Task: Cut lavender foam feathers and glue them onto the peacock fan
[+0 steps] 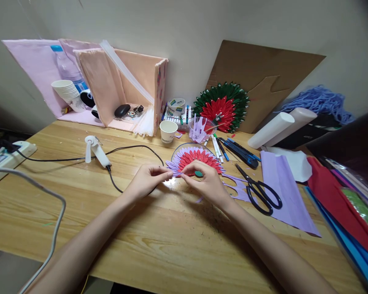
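My left hand (149,179) is closed in a pinch at the left edge of a paper-like flower (199,157) with red petals inside and purple petals outside. Its thumb and forefinger hold a narrow purple petal (177,174). Opposite it, my right hand (207,181) pinches the same petal's other end, in front of the red petals. The fingers partly hide the flower's lower edge and a small green spot (198,173) there. Purple cut-out scraps (237,188) lie beside my right hand, with black scissors (260,192) just beyond.
A white glue gun (98,152) with a black cord lies left. Behind stand a paper cup (168,131), a tape roll (176,107), a pink box (110,85) and a green-and-red flower (222,108). A utility knife (241,153), pens and purple sheet (290,192) lie right.
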Demonstrator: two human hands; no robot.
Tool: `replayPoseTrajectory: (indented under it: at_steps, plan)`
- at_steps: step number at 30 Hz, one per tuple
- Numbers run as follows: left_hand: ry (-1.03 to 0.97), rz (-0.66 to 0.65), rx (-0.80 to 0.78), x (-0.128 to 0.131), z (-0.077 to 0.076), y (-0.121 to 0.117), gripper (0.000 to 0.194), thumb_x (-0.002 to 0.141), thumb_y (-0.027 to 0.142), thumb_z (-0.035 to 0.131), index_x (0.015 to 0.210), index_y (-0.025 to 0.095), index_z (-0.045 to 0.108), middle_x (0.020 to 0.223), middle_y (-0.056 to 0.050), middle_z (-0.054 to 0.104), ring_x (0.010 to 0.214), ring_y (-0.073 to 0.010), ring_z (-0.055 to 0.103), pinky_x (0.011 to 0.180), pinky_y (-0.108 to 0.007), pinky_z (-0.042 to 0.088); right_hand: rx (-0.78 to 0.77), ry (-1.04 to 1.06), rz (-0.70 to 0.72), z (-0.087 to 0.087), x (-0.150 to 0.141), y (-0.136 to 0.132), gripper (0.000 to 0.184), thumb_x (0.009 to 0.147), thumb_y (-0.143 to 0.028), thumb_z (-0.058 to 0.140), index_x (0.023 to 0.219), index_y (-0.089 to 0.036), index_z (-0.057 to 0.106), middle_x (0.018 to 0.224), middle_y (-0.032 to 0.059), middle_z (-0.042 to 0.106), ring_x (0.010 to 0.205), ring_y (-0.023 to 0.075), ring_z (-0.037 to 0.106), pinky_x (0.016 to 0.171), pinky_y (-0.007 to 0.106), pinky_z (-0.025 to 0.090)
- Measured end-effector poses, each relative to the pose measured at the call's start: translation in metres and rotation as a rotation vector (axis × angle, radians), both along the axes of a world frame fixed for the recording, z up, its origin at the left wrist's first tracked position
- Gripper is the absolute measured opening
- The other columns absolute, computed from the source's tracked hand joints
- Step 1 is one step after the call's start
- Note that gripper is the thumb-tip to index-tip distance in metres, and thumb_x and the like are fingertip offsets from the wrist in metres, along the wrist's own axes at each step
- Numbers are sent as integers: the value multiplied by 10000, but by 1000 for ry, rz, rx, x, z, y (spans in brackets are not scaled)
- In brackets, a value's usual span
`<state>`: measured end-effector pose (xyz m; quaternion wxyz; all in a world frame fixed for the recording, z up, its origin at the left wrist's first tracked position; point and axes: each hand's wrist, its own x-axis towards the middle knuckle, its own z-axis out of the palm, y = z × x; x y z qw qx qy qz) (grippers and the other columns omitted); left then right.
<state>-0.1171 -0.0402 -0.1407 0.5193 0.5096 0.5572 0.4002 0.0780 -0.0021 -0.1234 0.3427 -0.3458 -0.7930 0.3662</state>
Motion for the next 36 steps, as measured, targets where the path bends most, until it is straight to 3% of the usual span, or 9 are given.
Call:
replayPoseTrajectory:
  at_steps: [14, 21, 36]
  plan:
    - [-140, -66, -99, 1, 4, 0, 277, 695, 421, 648, 741, 153, 701, 599, 13, 577, 553, -74, 446, 554, -216, 326, -50, 18, -2, 3, -1, 0, 46, 778, -227, 600, 775, -186, 619, 763, 13, 617, 720, 126, 573, 658, 262, 450]
    - [-257, -62, -178, 2, 0, -1, 277, 686, 409, 661, 758, 144, 691, 648, -2, 563, 585, -76, 428, 560, -220, 294, -124, 37, -2, 5, -2, -1, 69, 770, -239, 610, 777, -174, 631, 774, 23, 627, 744, 132, 578, 667, 262, 455]
    - [-263, -63, -179, 2, 0, -1, 295, 682, 424, 657, 754, 140, 685, 634, 4, 545, 563, -78, 402, 547, -222, 286, -255, 100, 11, 7, -4, 0, 108, 751, -272, 630, 758, -165, 637, 758, 29, 642, 720, 134, 589, 679, 278, 469]
